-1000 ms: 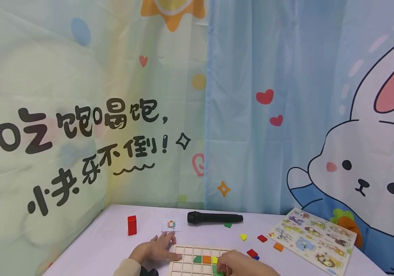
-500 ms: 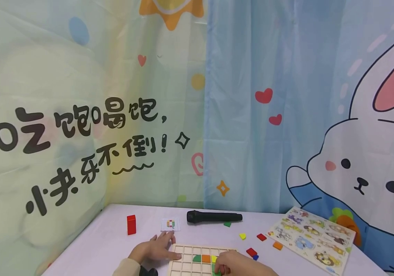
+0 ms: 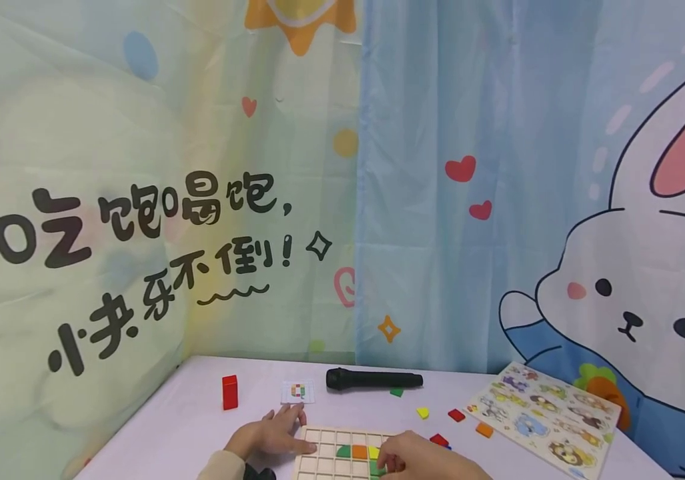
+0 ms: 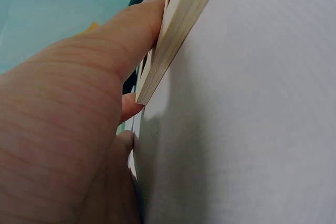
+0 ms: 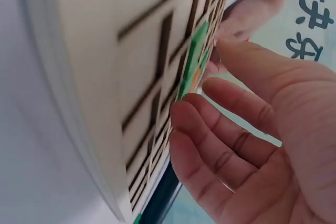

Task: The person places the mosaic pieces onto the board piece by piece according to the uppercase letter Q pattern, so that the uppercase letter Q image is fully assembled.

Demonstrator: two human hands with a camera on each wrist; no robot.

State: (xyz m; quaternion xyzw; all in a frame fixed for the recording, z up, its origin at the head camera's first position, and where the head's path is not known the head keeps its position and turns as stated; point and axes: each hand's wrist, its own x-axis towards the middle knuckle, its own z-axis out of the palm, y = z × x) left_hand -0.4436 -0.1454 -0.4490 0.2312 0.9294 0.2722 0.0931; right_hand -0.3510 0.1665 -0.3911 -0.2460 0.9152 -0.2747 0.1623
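A pale wooden grid board (image 3: 325, 463) lies at the near middle of the table in the head view. My left hand (image 3: 273, 432) rests at its left corner, with the thumb (image 4: 142, 24) extended over the board's edge. At the board's right side, my right hand (image 3: 423, 459) has its fingers curled at a green tile (image 5: 194, 59); the thumb's contact with it is hard to make out. That tile looks slightly raised above the grid in the right wrist view. An orange tile (image 3: 359, 452), a yellow tile (image 3: 373, 453) and a green rounded tile (image 3: 344, 451) sit in one row.
Behind the board lie a black microphone (image 3: 373, 379) and a small pattern card (image 3: 297, 392). A red block (image 3: 230, 392) stands at the left. Several loose tiles, including an orange one (image 3: 484, 430), are scattered right of the board, near an animal puzzle board (image 3: 549, 417).
My left hand keeps its place on the board. The right hand stays at the green tile, with only slight finger movement, and the head view shifts a little.
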